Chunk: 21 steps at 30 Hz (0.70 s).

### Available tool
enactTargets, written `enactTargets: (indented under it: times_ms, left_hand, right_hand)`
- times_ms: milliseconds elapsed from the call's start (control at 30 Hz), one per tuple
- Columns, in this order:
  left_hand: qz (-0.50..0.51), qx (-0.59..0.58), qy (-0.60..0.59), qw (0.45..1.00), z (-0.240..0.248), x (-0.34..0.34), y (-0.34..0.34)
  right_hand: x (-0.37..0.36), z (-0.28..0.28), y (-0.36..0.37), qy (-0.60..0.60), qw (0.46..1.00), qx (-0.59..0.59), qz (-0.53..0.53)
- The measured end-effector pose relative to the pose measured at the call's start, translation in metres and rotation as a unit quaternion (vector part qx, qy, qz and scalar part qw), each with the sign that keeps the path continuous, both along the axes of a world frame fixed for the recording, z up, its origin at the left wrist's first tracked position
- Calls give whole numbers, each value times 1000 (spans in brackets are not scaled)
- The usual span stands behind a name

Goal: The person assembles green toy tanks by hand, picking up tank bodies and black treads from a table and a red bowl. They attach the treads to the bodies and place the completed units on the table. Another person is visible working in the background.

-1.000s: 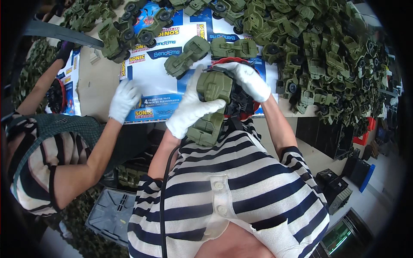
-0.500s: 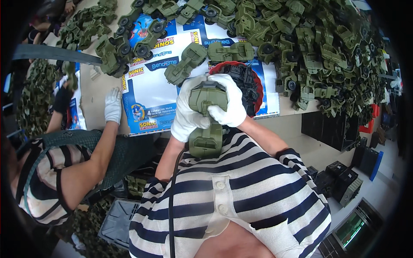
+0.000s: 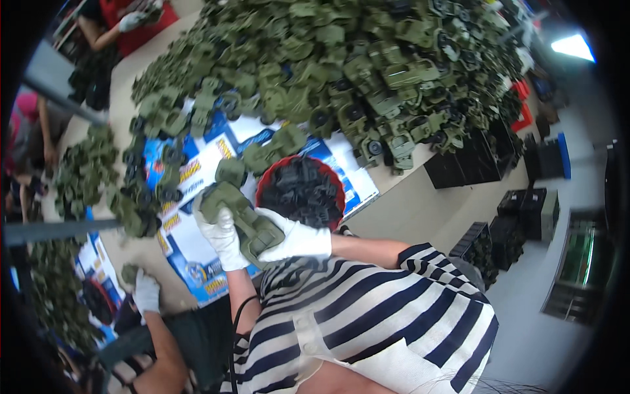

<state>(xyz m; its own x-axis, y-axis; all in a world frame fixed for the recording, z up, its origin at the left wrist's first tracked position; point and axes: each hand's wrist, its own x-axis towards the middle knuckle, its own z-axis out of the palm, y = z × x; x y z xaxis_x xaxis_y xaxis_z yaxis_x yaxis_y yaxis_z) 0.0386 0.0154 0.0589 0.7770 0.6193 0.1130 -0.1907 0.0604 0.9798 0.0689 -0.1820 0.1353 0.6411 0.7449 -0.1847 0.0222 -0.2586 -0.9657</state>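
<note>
Both my hands wear white gloves and grip one olive-green toy vehicle (image 3: 254, 230) in front of my striped shirt. My left hand (image 3: 226, 241) wraps round its left side. From the right, my right hand (image 3: 298, 240) closes on the vehicle's near end. The vehicle is tilted, its far end pointing up and left. Just beyond my right hand stands a red basket (image 3: 342, 190) full of small black plastic parts (image 3: 302, 190). Another green toy vehicle (image 3: 274, 148) lies on the printed sheets behind the basket.
A big heap of green toy vehicles (image 3: 315, 72) covers the far table. Printed blue-and-white sheets (image 3: 184, 240) lie under the work. At left, a co-worker's gloved hand (image 3: 147, 293) touches a green piece (image 3: 130, 273). Dark crates (image 3: 469, 161) stand right of the table.
My view has swung and tilted, so the basket and heap appear further left. The toy vehicle, upright before my chest earlier, now slants leftward in both hands. The co-worker's hand now has a green piece.
</note>
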Motion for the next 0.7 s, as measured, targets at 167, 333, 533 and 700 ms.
enactTargets:
  times_ms: [167,333,533,700]
  left_hand:
    - [-61,67,76,993,-5,44,17]
    - [-36,358,326,874,-32,48,56]
    - [-189,416,384,802,-35,41,62]
    - [-255,299,473,788,-34,14,65]
  right_hand:
    - [74,4,-40,145,957,152,-199]
    - [239,118,-86,25,877,308,-367]
    - [261,95,-115,-230,889,53,-392]
    - [176,-11,-69,-153,949,-238,-141]
